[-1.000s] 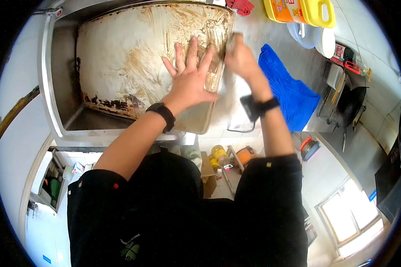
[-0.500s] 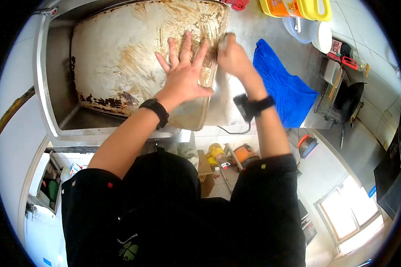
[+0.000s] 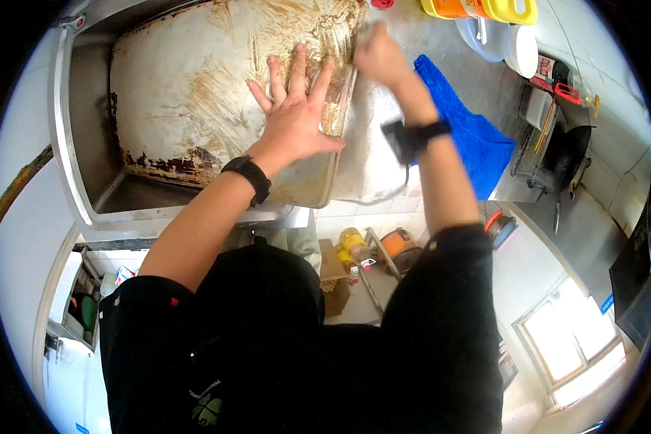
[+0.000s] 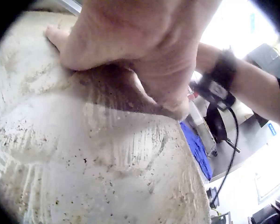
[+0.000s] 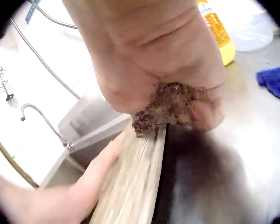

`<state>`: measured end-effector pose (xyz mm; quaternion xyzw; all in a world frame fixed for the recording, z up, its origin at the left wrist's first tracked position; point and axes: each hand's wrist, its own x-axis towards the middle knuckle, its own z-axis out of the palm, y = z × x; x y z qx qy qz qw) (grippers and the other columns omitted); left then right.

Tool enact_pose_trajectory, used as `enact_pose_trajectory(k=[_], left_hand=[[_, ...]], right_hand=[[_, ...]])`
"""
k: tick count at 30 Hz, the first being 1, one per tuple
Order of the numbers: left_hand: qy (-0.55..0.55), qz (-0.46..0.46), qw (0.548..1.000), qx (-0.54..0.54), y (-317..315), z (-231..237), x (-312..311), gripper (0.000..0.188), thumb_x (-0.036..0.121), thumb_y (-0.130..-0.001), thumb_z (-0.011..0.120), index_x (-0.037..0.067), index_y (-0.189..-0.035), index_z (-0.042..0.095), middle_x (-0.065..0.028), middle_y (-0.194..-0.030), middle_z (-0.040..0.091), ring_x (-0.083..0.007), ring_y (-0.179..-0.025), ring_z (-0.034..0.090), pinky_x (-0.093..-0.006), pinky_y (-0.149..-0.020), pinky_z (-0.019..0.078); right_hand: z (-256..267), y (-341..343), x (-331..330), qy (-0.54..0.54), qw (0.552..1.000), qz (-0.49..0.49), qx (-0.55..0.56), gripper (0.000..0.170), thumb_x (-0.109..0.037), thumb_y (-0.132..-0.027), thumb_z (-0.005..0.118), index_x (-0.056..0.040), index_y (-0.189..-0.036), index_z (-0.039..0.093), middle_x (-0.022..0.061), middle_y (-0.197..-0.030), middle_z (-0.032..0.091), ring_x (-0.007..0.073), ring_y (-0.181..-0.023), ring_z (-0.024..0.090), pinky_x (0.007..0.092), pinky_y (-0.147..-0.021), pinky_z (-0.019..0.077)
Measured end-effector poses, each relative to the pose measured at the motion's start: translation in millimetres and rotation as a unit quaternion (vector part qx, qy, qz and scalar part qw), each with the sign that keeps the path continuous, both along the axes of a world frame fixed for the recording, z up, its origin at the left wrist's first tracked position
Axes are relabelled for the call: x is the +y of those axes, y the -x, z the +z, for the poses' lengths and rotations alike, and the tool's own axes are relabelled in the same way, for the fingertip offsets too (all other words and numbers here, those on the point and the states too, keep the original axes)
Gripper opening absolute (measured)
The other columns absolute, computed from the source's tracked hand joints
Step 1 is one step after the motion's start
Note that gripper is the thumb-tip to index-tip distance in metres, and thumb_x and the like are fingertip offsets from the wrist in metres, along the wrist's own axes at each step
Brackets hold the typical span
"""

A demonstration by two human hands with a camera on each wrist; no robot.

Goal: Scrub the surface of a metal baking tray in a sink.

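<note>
A large stained tray, streaked brown with dark burnt patches, lies tilted over the sink. My left hand rests on its face with fingers spread; the left wrist view shows the palm against the streaked surface. At the tray's right edge, my right hand is curled round a scouring pad. In the right wrist view the hand presses that brown, clumpy pad onto the tray's rim. The fingertips are partly hidden.
A blue cloth lies on the steel counter to the right. Behind it are a yellow container, a clear bowl and a white bowl. The sink's rim runs along the left. A faucet stands beyond the sink.
My right hand has moved back and forth along the tray's right edge, now farther up. My left hand stays spread on the tray. The head view has shifted slightly.
</note>
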<state>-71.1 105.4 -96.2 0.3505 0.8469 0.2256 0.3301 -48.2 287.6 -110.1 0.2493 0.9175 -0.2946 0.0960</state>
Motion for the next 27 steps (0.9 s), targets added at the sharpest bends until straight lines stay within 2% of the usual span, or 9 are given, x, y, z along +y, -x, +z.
enact_pose_trajectory(k=[2,4,7,10,12,16,18,22,27], left_hand=[[-0.004,-0.001,1.000,-0.001,1.5,1.1,0.6,0.133,0.045,-0.052,0.088,0.023,-0.155,0.005,-0.0225,-0.157,-0.014,-0.0538,-0.139,-0.017,-0.0762,-0.100,-0.0051],[0.001,0.002,1.000,-0.010,-1.9,1.0,-3.2,0.133,0.045,-0.052,0.088,0.023,-0.155,0.005,-0.0225,-0.157,-0.014,-0.0537,-0.139,-0.017,-0.0762,-0.100,-0.0054],[-0.024,-0.002,1.000,0.003,-0.3,-4.2,-2.3,0.133,0.045,-0.053,0.088,0.022,-0.155,0.005,-0.0230,-0.157,-0.015,-0.0542,-0.139,-0.017,-0.0765,-0.100,-0.0059],[-0.048,0.027,0.998,0.013,-5.5,-8.2,-2.1,0.128,0.046,-0.052,0.086,0.027,-0.154,0.010,-0.0209,-0.158,-0.008,-0.0533,-0.140,-0.014,-0.0746,-0.101,-0.0080],[-0.039,0.022,0.999,0.005,-2.6,-5.8,-1.9,0.127,0.043,-0.051,0.086,0.025,-0.154,0.013,-0.0223,-0.158,-0.009,-0.0543,-0.139,-0.015,-0.0751,-0.100,-0.0085],[-0.016,-0.003,1.000,0.003,2.8,-2.5,1.4,0.133,0.046,-0.052,0.087,0.021,-0.155,0.006,-0.0247,-0.156,-0.014,-0.0563,-0.137,-0.018,-0.0772,-0.098,-0.0059],[-0.036,0.000,0.999,0.013,-1.2,-2.3,-3.0,0.134,0.046,-0.052,0.087,0.022,-0.155,0.005,-0.0246,-0.156,-0.013,-0.0572,-0.137,-0.017,-0.0774,-0.098,-0.0059],[-0.017,-0.001,1.000,0.003,-0.6,-1.2,-1.1,0.134,0.044,-0.052,0.087,0.022,-0.155,0.004,-0.0241,-0.157,-0.013,-0.0560,-0.138,-0.016,-0.0766,-0.099,-0.0059],[0.001,-0.005,1.000,-0.004,1.0,1.3,-0.6,0.135,0.045,-0.051,0.087,0.022,-0.155,0.004,-0.0238,-0.157,-0.014,-0.0552,-0.138,-0.016,-0.0764,-0.100,-0.0058]], right_hand=[[-5.7,42.6,35.2,-0.051,0.997,0.064,0.016,0.040,-0.019,-0.085,0.049,0.0131,-0.107,0.038,0.0382,-0.083,0.060,0.0533,-0.080,0.060,0.0545,-0.075,0.0503],[-10.7,47.7,39.1,-0.038,0.985,0.149,0.083,0.023,-0.011,-0.085,0.047,0.0090,-0.094,0.055,0.0349,-0.080,0.059,0.0494,-0.080,0.060,0.0528,-0.068,0.0495],[12.3,2.5,0.6,0.014,0.999,0.040,-0.027,0.041,-0.018,-0.084,0.050,0.0132,-0.108,0.038,0.0386,-0.083,0.060,0.0530,-0.081,0.061,0.0541,-0.077,0.0503],[20.8,-33.8,-25.6,0.035,0.997,0.031,-0.063,0.043,-0.014,-0.082,0.051,0.0145,-0.111,0.037,0.0381,-0.082,0.060,0.0533,-0.080,0.061,0.0536,-0.077,0.0504],[16.6,-25.1,-18.5,0.048,0.997,0.006,-0.065,0.038,-0.011,-0.082,0.051,0.0083,-0.112,0.038,0.0395,-0.081,0.058,0.0538,-0.082,0.060,0.0543,-0.075,0.0490],[14.5,41.9,25.1,-0.037,0.998,0.051,0.009,0.034,-0.014,-0.079,0.050,0.0161,-0.096,0.049,0.0400,-0.093,0.058,0.0512,-0.086,0.060,0.0512,-0.079,0.0500],[-13.3,41.0,34.7,-0.013,0.993,0.062,0.099,0.025,-0.011,-0.082,0.047,0.0077,-0.095,0.057,0.0344,-0.085,0.060,0.0464,-0.083,0.062,0.0520,-0.069,0.0501],[17.4,-21.0,-16.5,0.042,0.996,0.022,-0.075,0.044,-0.016,-0.083,0.053,0.0125,-0.111,0.036,0.0379,-0.087,0.060,0.0511,-0.085,0.061,0.0512,-0.080,0.0497],[-0.7,3.5,10.2,0.025,0.999,0.018,-0.016,0.052,-0.015,-0.079,0.055,0.0187,-0.113,0.034,0.0374,-0.082,0.061,0.0515,-0.082,0.062,0.0512,-0.078,0.0505]])
